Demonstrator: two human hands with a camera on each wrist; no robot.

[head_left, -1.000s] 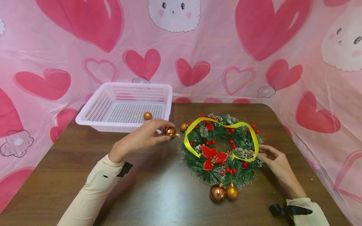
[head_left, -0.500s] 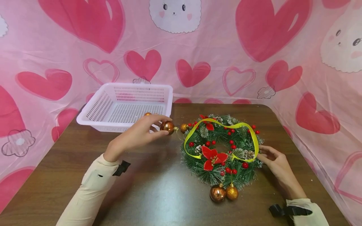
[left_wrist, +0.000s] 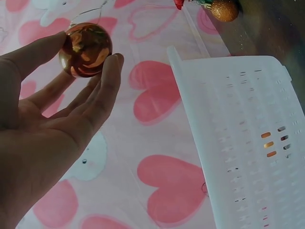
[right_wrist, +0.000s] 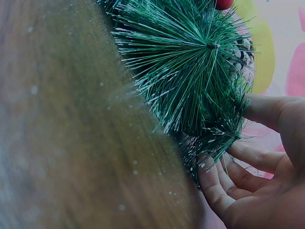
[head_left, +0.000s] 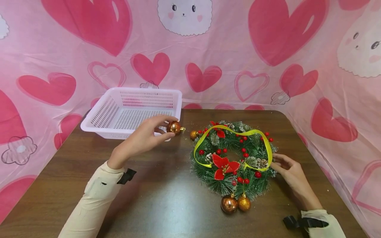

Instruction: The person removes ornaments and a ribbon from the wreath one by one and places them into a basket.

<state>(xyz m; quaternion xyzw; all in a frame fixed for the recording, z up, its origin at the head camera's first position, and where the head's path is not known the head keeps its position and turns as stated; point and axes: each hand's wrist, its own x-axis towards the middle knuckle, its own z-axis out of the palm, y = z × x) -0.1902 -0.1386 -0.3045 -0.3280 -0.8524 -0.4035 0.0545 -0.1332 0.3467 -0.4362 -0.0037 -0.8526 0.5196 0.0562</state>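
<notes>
My left hand (head_left: 140, 137) pinches a shiny copper Christmas bauble (head_left: 173, 128) between thumb and fingertips, above the table beside the basket's right front corner. The left wrist view shows the bauble (left_wrist: 86, 50) with a thin hanging loop. A green wreath (head_left: 221, 185) with red berries, pinecones, red poinsettias and yellow ribbon (head_left: 269, 148) lies to the right. At its right edge, my right hand (head_left: 293, 177) grips the needles, thumb above and fingers below. A copper bauble (head_left: 229, 204) and a gold glitter bauble (head_left: 244, 202) lie at its front; another gold bauble (head_left: 193, 135) is at its left.
A white perforated basket (head_left: 146, 90) stands at the back left of the brown wooden table (head_left: 166, 198). Through its slots in the left wrist view, something orange (left_wrist: 268, 144) shows. A pink heart-patterned cloth (head_left: 229, 49) hangs behind the table.
My left hand has moved slightly up and left with the copper bauble, away from the wreath. It now hides the orange ball seen in the basket earlier. My right hand stays in place.
</notes>
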